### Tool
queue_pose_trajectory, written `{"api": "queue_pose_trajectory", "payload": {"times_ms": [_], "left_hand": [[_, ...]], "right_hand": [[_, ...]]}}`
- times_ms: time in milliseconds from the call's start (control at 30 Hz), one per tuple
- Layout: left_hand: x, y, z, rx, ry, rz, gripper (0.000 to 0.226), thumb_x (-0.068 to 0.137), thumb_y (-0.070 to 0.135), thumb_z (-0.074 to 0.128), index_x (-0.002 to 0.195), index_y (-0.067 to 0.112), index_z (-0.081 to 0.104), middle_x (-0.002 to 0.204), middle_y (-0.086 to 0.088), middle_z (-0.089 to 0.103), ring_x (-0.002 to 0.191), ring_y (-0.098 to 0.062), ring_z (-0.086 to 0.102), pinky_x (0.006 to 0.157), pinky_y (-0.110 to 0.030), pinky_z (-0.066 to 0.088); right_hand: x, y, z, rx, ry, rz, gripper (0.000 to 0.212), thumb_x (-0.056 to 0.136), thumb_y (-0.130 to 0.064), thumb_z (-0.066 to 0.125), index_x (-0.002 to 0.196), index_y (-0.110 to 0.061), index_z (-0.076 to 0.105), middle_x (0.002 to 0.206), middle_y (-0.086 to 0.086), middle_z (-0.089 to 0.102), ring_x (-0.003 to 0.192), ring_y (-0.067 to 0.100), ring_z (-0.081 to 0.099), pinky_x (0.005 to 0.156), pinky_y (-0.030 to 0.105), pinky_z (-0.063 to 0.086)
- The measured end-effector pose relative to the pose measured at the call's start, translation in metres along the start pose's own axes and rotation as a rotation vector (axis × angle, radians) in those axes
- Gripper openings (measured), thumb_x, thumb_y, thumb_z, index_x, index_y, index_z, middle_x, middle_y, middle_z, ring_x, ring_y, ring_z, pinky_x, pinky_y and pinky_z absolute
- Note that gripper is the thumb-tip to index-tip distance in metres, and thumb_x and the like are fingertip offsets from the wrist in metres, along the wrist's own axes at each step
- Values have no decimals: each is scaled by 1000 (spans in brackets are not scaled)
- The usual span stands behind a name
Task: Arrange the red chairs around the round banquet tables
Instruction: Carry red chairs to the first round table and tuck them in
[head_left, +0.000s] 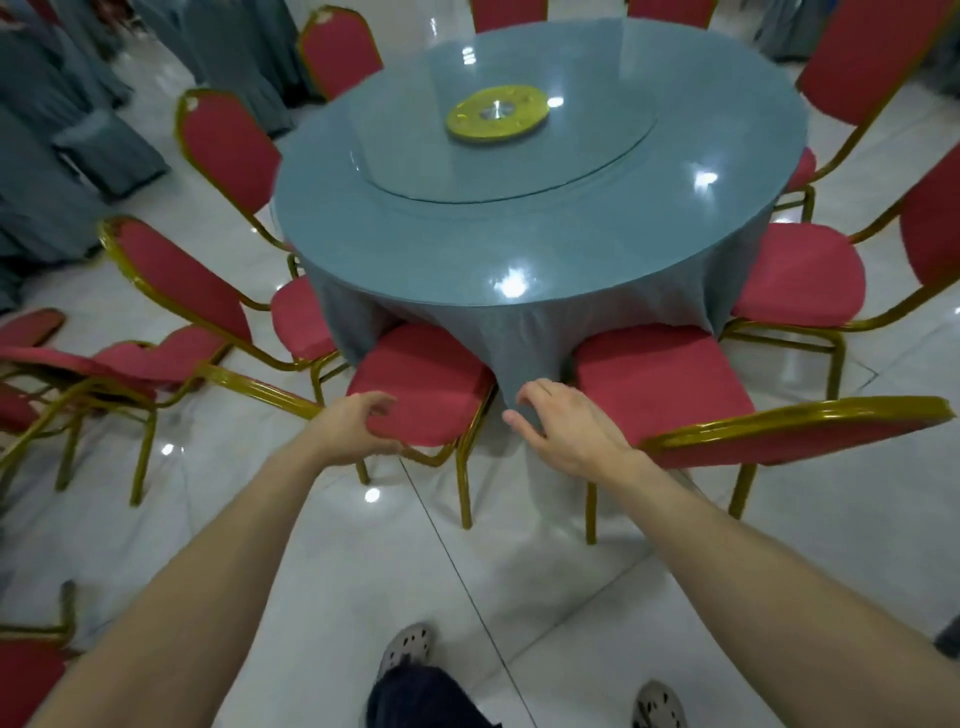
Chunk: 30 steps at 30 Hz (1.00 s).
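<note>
- head view: left hand grips the near edge of the red chair seat, fingers curled over the cushion. the seat sits straight ahead, nosed up to the round table.
- right hand hovers with fingers spread, loosely bent, holding nothing, just left of the next chair.

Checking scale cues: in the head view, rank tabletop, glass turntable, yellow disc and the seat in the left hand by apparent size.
1. tabletop
2. glass turntable
3. seat
4. yellow disc
The seat is nearer the camera, so its rank over the disc is unsure.
</note>
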<state>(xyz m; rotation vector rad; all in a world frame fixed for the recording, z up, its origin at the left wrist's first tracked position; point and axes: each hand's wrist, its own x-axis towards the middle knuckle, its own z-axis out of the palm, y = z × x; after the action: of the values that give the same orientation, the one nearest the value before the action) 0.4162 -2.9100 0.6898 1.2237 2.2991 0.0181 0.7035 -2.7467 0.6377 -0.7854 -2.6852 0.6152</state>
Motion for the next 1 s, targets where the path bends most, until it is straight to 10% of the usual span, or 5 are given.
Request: {"api": "queue_pose_trajectory", "payload": {"times_ms": [167,367,733,1000], "left_hand": [[37,-131,-58,148,-97,29,107,63,52,100,155,30,51,139,6,63,126,-19,60,107,-39,52],[95,-255,-111,400,-2,184,66,73,28,96,132,31,66,118,5,70,109,-21,64,95,-39,53],[146,-330,-107,566,114,344,15,94,24,73,84,34,71,72,11,65,70,-14,65,69,-37,62],[91,-330,-71,612,49,544,4,89,36,74,87,33,73,70,12,64,69,-11,64,64,-28,56]], "right_hand": [[73,-99,100,23,-86,44,57,102,-74,40,126,-25,57,121,-6,62,109,19,62,93,40,54],[136,-205,207,129,-259,288,75,100,-75,47,149,-18,42,139,6,57,126,28,55,105,45,48],[149,-236,234,8,-122,409,24,112,-45,43,105,-23,40,103,-2,52,93,25,55,79,42,45],[71,-253,233,-52,-101,536,9,111,-26,47,105,-31,43,100,-10,51,88,13,55,75,36,49]]}}
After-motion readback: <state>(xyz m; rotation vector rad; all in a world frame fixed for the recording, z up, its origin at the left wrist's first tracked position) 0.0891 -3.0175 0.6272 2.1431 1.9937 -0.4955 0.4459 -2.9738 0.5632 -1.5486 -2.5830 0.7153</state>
